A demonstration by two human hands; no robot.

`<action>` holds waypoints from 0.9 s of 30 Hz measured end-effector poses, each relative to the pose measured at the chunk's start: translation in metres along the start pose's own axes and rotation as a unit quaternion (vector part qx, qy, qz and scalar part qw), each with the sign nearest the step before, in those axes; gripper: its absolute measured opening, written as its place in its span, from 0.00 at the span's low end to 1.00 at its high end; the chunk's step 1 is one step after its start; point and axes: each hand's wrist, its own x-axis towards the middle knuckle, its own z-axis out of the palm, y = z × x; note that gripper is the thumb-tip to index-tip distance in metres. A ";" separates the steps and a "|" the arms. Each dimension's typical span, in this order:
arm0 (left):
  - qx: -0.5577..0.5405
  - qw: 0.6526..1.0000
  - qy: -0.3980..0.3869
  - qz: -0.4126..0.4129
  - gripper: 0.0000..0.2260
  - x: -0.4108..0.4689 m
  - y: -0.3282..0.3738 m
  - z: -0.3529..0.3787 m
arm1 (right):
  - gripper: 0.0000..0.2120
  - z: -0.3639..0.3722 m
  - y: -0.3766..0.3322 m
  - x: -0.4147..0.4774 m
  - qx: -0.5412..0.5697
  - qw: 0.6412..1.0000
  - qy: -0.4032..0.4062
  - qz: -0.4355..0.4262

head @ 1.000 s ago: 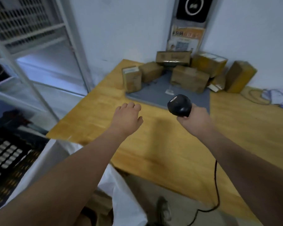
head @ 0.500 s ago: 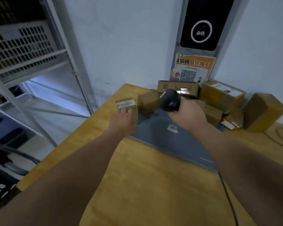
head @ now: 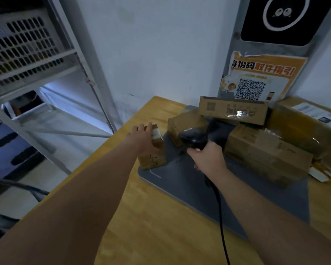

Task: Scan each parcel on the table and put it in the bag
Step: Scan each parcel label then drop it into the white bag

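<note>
Several brown cardboard parcels stand on a grey mat [head: 189,190] at the far end of the wooden table [head: 151,226]. My left hand [head: 143,136] grips the nearest small upright parcel [head: 157,155] at the mat's left corner, fingers over its top where a white label shows. My right hand [head: 206,157] holds a black barcode scanner [head: 194,138] by its handle, head pointing toward the parcels; its black cable [head: 222,226] trails back along my forearm. The bag is out of view.
More parcels lie behind: a small one [head: 185,125], a flat one [head: 233,109] against the wall, a large one [head: 268,153] at right. An orange QR poster [head: 260,77] and black device hang on the wall. A metal shelf rack [head: 36,64] stands left of the table.
The view has moved closer to the parcels. My left hand went from touching the small parcel to closing over its top. The scanner in my right hand came lower, beside that parcel.
</note>
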 end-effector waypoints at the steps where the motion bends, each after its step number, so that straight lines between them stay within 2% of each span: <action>1: -0.016 1.000 0.009 0.007 0.47 -0.002 0.000 0.000 | 0.08 0.001 0.005 0.000 0.014 1.000 -0.012 0.007; 3: -0.063 0.996 0.053 0.024 0.44 -0.011 0.001 0.002 | 0.06 0.002 0.012 -0.005 0.072 0.996 -0.034 0.036; 5: -0.166 0.979 0.109 0.033 0.43 -0.025 0.002 0.008 | 0.07 -0.003 0.018 -0.013 0.158 0.984 -0.046 0.074; 9: -0.416 0.894 0.152 0.069 0.48 -0.065 0.007 0.013 | 0.09 -0.032 0.012 -0.034 0.259 0.962 -0.004 0.089; 13: -0.485 0.848 0.165 0.137 0.44 -0.110 0.017 -0.004 | 0.07 -0.070 -0.013 -0.066 0.324 0.943 0.027 0.076; 17: -0.557 0.792 0.119 0.219 0.38 -0.174 0.033 -0.024 | 0.09 -0.100 -0.041 -0.127 0.375 0.924 -0.008 0.070; 19: -0.562 0.778 0.097 0.265 0.37 -0.207 0.037 -0.033 | 0.09 -0.115 -0.048 -0.161 0.405 0.912 -0.014 0.069; 24: -0.596 0.729 0.052 0.331 0.42 -0.282 0.035 -0.052 | 0.25 -0.142 -0.048 -0.249 0.419 0.905 -0.020 0.068; 27: -0.610 0.707 -0.004 0.358 0.38 -0.321 0.040 -0.060 | 0.30 -0.144 -0.053 -0.296 0.443 0.895 -0.008 0.047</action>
